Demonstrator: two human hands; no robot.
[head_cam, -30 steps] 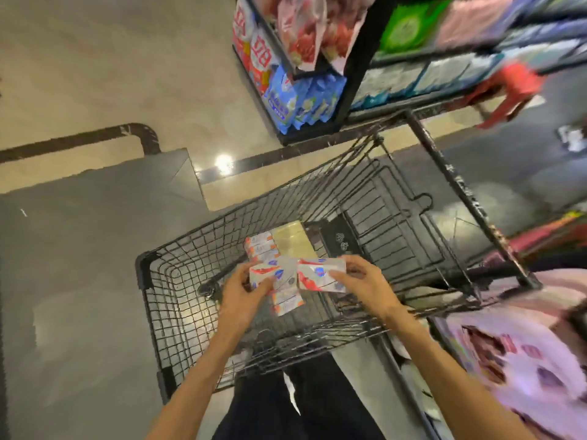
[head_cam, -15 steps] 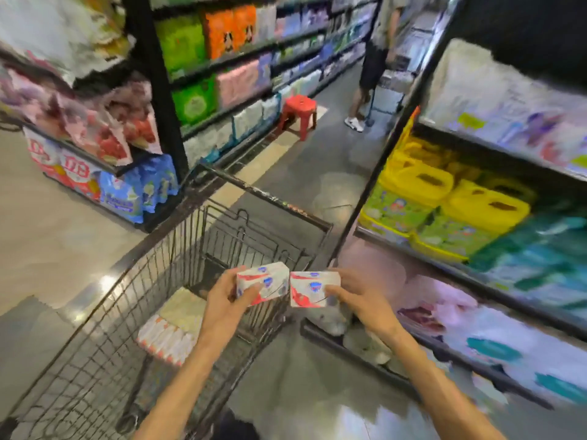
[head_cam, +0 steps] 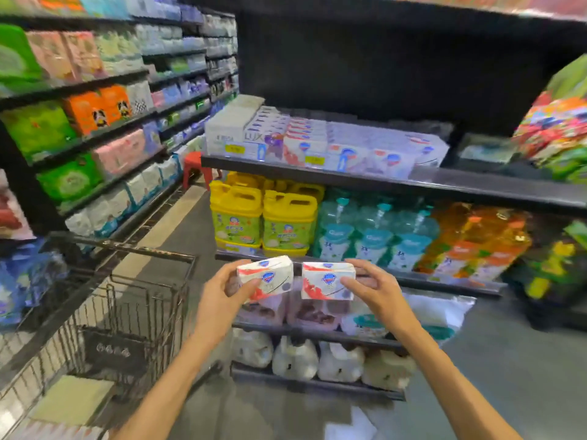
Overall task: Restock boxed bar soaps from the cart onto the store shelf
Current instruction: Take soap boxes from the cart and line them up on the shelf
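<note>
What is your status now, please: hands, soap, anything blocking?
Left hand grips one soap box; right hand grips another box. Both short of the soap shelf. Nothing in the way.

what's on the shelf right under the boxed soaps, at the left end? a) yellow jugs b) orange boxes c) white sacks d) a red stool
A: the yellow jugs stand at the left end of the tier directly beneath the boxed soaps on the store shelf.
</note>
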